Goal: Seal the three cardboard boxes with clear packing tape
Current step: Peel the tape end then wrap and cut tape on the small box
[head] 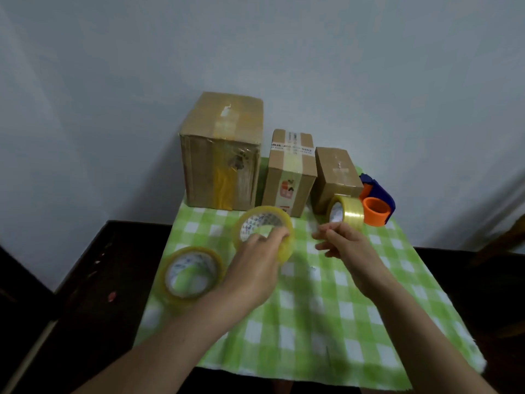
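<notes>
Three cardboard boxes stand in a row at the far edge of the table: a large box (pixel 223 155), a medium box (pixel 289 172) and a small box (pixel 335 176). My left hand (pixel 255 263) grips a roll of clear tape (pixel 262 226), lifted above the checked cloth. My right hand (pixel 343 243) is just right of it with fingertips pinched together, apparently on the tape's loose end; the clear strip itself is too faint to see. A second roll (pixel 191 273) lies flat at the left. A third roll (pixel 345 213) stands on edge before the small box.
A blue and orange tape dispenser (pixel 376 204) sits at the far right beside the small box. The green and white checked cloth (pixel 326 322) covers a small table, with dark floor (pixel 85 280) on both sides and a pale wall behind.
</notes>
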